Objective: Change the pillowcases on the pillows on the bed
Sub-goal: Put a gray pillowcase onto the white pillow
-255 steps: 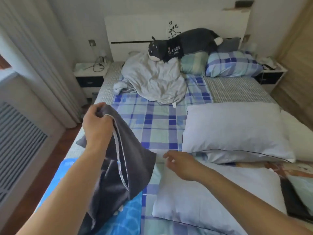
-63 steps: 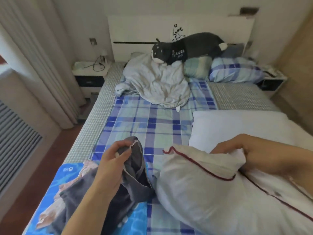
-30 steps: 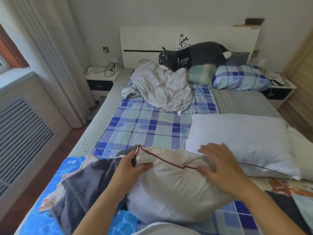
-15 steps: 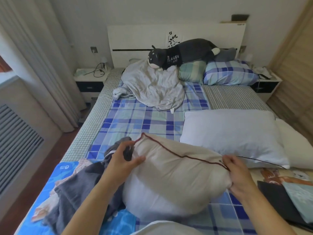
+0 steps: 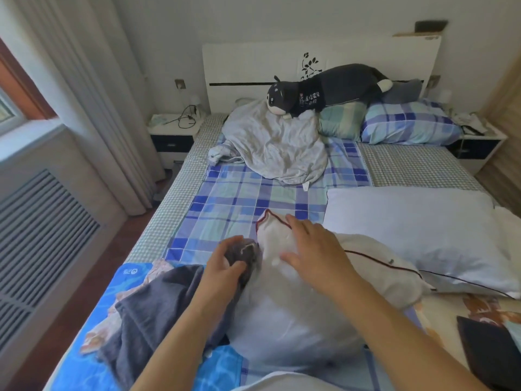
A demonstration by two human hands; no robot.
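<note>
Dark grey pillowcase [image 5: 158, 311] edge is bunched in the curled left hand [image 5: 222, 269]. Bare white pillow [image 5: 296, 320], near bed [image 5: 231, 204] foot, is pressed by the flat, open-fingered right hand [image 5: 313, 249].

The plush dog [image 5: 332, 90] lying along the far pillows wears a dark shirt with white printed characters, too blurred to read. At the near left, the blue mat [image 5: 127, 280] carries a small white logo mark, also illegible.
</note>
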